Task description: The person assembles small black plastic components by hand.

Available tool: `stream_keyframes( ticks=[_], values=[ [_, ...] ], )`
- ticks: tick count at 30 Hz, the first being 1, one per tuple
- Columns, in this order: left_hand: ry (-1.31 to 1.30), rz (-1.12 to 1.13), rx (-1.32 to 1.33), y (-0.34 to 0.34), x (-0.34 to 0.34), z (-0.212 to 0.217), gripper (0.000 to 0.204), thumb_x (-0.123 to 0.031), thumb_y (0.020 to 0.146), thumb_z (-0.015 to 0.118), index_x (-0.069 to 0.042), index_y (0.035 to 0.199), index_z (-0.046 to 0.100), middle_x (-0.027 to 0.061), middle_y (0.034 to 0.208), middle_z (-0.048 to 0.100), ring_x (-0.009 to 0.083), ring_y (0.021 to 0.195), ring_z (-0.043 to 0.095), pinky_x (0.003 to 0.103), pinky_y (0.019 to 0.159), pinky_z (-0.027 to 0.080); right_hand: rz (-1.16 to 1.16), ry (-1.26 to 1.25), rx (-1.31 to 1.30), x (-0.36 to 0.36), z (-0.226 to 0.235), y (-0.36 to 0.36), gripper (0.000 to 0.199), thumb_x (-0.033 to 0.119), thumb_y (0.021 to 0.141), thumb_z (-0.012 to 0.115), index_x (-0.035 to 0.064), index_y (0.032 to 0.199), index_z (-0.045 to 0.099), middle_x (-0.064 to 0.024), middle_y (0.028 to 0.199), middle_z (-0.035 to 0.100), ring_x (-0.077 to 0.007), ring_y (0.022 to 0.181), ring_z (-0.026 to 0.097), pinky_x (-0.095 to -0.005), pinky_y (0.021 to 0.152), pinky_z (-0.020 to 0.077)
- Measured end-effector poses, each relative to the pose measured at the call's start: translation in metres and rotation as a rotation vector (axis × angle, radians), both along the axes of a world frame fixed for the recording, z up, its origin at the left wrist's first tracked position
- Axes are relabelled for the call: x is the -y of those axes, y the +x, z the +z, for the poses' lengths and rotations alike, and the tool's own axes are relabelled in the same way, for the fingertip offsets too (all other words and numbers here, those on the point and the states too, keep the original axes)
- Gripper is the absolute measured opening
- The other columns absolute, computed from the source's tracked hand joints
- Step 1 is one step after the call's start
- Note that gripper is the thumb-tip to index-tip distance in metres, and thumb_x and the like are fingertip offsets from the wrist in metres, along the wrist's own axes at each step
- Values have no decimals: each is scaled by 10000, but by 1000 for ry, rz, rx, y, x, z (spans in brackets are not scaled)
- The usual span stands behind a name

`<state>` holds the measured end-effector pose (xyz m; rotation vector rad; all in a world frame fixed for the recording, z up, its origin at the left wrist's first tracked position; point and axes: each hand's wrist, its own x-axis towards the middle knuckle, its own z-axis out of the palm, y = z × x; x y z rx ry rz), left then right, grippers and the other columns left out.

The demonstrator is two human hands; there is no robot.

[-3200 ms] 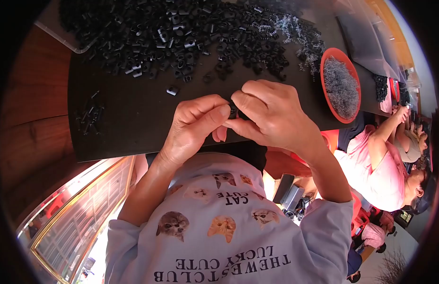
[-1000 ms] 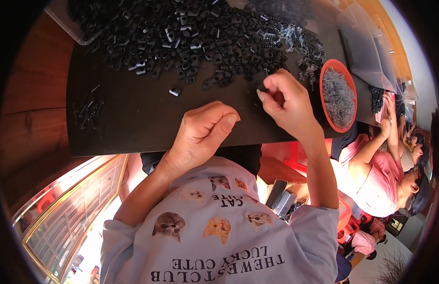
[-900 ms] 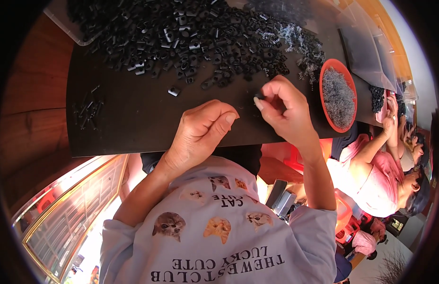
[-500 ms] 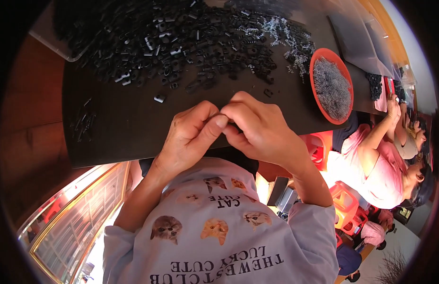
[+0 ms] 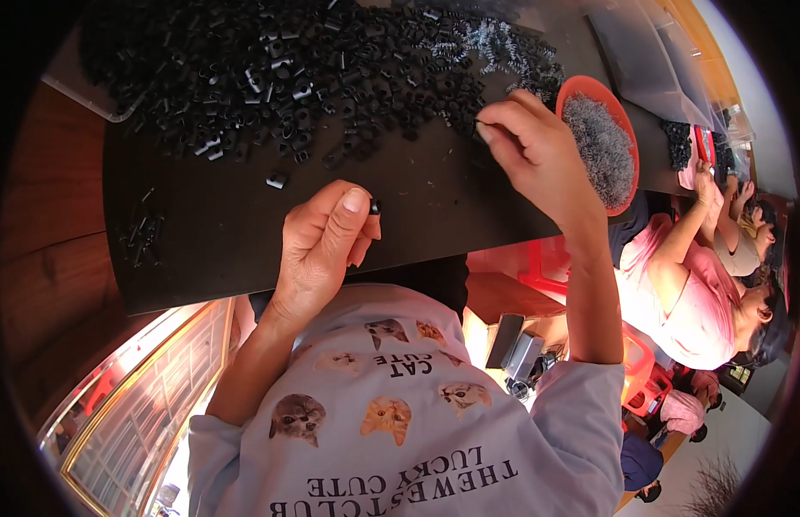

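Observation:
My left hand [image 5: 325, 237] is closed above the near part of the dark table [image 5: 417, 228], with a small black plastic part [image 5: 375, 207] pinched between thumb and fingers. Farther out and to the right, my right hand [image 5: 542, 155] hovers by the edge of a large pile of black plastic parts [image 5: 271, 77]. Its thumb and forefinger are drawn together; whatever they hold is too small to make out. Right beside that hand stands an orange-red bowl [image 5: 636, 159] full of small metal springs [image 5: 596, 142]. More loose springs [image 5: 499, 43] lie on the pile's right side.
One black part [image 5: 277, 180] lies apart from the pile. Several thin black pins [image 5: 144, 233] are at the table's left. Translucent plastic boxes [image 5: 646, 73] stand at the far right. A co-worker in pink [image 5: 697, 302] sits on the right, near red stools [image 5: 646, 379].
My hands were together over the table's near edge. Now the right has moved away, up and right to the pile's edge, while the left keeps the black part, slightly left of before.

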<state>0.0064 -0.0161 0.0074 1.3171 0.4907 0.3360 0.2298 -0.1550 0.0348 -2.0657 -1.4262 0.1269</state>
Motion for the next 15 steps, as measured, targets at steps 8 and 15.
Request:
stream_keyframes(
  ticks=[8,15],
  values=[
    [87,-45,70,-1,-2,-4,441,-342,1017,505,-22,718,553,10,652,530,49,512,440,223,477,358,42,-133,374,-35,-18,17,102,66,831,628,81,932,620,-95,907,550,-312,781,630,-433,606,508],
    [80,-53,100,-1,-3,-5,443,-329,1005,536,-16,693,555,8,657,527,51,511,442,227,470,351,90,-122,342,-33,-6,6,68,81,816,634,59,870,600,-81,890,553,-304,774,636,-427,602,512]
  ],
)
